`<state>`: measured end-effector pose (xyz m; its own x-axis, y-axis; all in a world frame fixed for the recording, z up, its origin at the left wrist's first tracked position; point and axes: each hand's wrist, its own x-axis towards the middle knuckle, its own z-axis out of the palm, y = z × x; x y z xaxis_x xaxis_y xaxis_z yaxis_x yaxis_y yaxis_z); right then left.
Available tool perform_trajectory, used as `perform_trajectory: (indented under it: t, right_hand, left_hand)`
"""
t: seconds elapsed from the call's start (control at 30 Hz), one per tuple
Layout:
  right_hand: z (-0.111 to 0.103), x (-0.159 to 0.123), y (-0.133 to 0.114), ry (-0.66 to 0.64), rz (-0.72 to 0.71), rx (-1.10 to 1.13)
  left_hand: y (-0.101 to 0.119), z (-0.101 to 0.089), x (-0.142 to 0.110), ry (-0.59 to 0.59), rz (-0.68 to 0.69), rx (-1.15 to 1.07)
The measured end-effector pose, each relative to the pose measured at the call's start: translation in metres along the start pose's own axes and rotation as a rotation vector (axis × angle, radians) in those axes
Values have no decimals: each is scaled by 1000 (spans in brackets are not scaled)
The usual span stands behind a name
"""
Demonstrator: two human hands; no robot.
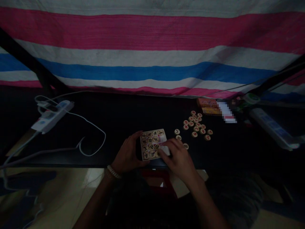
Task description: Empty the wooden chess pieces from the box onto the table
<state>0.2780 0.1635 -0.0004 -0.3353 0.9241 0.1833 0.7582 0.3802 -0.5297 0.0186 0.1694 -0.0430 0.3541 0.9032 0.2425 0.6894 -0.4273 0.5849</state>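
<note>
Near the bench's (128,117) front edge, the left hand (127,153) is clasping the box (162,139) of pieces (150,140); the right hand (178,156) is curling over its right side, any grasp unclear. Red pieces (196,128) are lying toward the back right corner.

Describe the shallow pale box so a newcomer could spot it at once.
Below the pink, white and blue striped sheet runs a black table. Near its front edge, between the left hand and the right hand, sits a shallow, pale, squarish box. It holds rows of round wooden discs with black characters, whereas most loose discs to its right bear red.
</note>
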Motion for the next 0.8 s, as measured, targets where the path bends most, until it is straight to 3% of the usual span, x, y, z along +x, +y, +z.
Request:
perform_trajectory:
  t: [0.07, 0.13, 0.4, 0.53, 0.7, 0.8]
  right_hand:
    - [6, -5, -14, -124, 20, -69]
    - [11, -6, -21, -165, 51, -82]
    - [22, -12, -20, -57, 97, 127]
    - [17, -20, 3, 157, 138, 212]
    - [12, -35, 48, 291, 190, -72]
    - [15, -41, 64, 329, 172, -156]
  left_hand:
    - [1, 0, 0, -4, -13, 7]
    - [1, 0, 1, -13, -21, 6]
    - [0, 0, 0, -4, 1, -2]
    - [0, 0, 0, 0, -4, 1]
    - [1, 0, 0, -22, -31, 9]
    - [1, -1, 0, -27, -40, 8]
